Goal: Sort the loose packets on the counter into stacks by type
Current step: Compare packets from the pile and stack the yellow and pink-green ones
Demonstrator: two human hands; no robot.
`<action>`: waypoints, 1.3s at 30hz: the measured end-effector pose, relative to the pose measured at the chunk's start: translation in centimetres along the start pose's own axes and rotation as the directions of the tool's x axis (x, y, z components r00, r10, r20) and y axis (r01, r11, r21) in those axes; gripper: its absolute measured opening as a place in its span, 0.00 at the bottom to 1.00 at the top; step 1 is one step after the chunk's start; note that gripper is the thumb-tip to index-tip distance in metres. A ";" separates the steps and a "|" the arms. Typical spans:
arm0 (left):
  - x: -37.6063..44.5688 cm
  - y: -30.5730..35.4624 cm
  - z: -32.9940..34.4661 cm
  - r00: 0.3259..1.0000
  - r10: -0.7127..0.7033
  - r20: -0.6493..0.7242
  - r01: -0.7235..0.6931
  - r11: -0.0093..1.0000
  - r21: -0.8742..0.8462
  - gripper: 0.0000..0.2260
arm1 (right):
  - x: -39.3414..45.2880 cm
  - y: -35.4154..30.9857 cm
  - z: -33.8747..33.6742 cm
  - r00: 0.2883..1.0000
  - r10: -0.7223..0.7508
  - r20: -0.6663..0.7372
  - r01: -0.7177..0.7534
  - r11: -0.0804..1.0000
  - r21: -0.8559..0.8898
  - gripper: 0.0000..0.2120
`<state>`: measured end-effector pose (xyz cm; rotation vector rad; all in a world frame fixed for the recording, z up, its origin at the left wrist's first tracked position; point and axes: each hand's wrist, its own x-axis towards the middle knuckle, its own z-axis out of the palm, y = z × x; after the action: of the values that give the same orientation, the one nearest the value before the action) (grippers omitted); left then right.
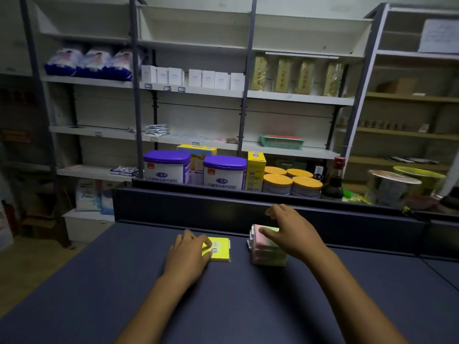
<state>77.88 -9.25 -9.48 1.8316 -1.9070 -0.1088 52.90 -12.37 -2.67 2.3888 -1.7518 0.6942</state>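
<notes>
A yellow packet stack (220,249) lies flat on the dark blue counter (223,306), left of centre. My left hand (189,254) rests on its left edge, fingers laid over the top packet. To the right stands a taller stack of pink and pale green packets (265,254). My right hand (290,232) covers the top of that stack from the right, thumb on the pink top packet and fingers bent over its far side.
A raised dark ledge (248,202) runs along the counter's far edge. Behind it stand purple-lidded tins (167,167), yellow-lidded cans (291,183), yellow boxes and a dark bottle (334,180). Shelving with goods fills the back wall.
</notes>
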 end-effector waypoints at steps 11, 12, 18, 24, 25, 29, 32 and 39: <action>-2.1 14.3 -2.7 0.938 0.334 -0.097 -0.337 0.942 -0.015 0.12 | -9.6 7.7 -7.7 0.990 0.144 0.001 -0.143 0.988 -0.054 0.26; -2.7 16.1 -2.5 0.929 0.356 -0.101 -0.359 0.933 -0.014 0.12 | -10.9 8.7 -8.7 0.987 0.160 0.000 -0.159 0.985 -0.066 0.26; -7.4 27.0 0.3 0.879 0.477 -0.015 -0.477 0.879 -0.023 0.15 | -20.5 15.7 -15.4 0.958 0.286 -0.010 -0.285 0.947 -0.149 0.25; -12.8 37.4 3.1 0.825 0.565 0.010 -0.563 0.823 -0.081 0.14 | -30.4 21.9 -20.8 0.916 0.399 -0.053 -0.401 0.895 -0.193 0.25; -13.6 39.0 3.6 0.815 0.579 0.019 -0.575 0.813 -0.095 0.14 | -32.0 22.8 -21.5 0.907 0.418 -0.053 -0.420 0.886 -0.197 0.24; -16.3 44.8 5.1 0.777 0.628 0.041 -0.618 0.774 -0.138 0.14 | -36.8 26.2 -24.1 0.869 0.493 -0.041 -0.487 0.839 -0.243 0.24; -17.3 48.3 6.1 0.754 0.656 0.036 -0.643 0.748 -0.162 0.14 | -39.1 28.7 -25.8 0.844 0.532 -0.072 -0.533 0.813 -0.235 0.25; -16.5 55.1 9.9 0.731 0.681 0.031 -0.664 0.721 -0.197 0.13 | -41.5 34.8 -26.9 0.812 0.574 -0.107 -0.582 0.780 -0.231 0.25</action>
<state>23.08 9.17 -1.75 0.9319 -2.4318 -0.1143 2.94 21.67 -2.34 1.6506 -2.4176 0.5033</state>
